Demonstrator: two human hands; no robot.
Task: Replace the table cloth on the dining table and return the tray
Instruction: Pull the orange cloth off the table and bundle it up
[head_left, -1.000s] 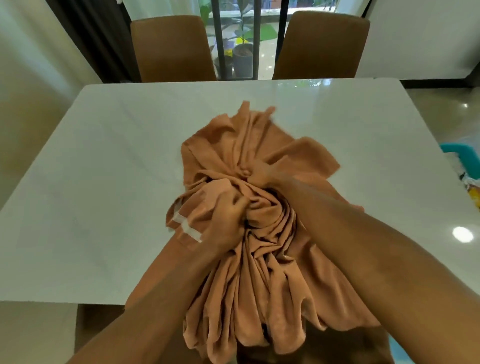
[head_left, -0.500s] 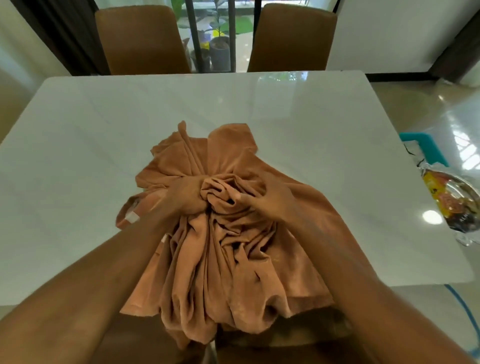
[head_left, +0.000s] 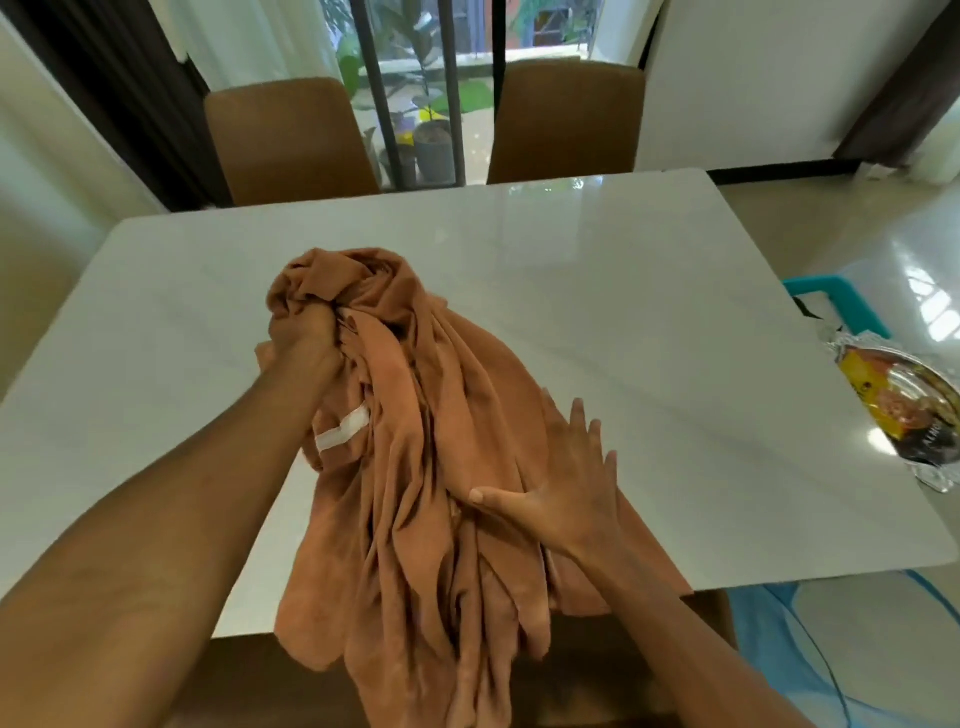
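Observation:
A bunched orange-brown table cloth (head_left: 441, 415) with a white tag hangs in long folds over the near edge of the white dining table (head_left: 649, 322). My left hand (head_left: 304, 338) is fisted around the gathered top of the cloth and holds it up above the table. My right hand (head_left: 563, 486) is spread flat, fingers apart, against the right side of the hanging folds. A shiny metal tray (head_left: 904, 405) holding a yellow and black packet shows past the table's right edge.
Two brown chairs (head_left: 291, 135) (head_left: 566, 114) stand at the far side in front of a barred window. A turquoise plastic stool or bin (head_left: 836, 301) sits right of the table. A brown chair seat (head_left: 270, 680) lies under the cloth near me.
My left hand has lifted the bunched cloth up off the table. My right hand has released its grip and now lies open against the folds lower down.

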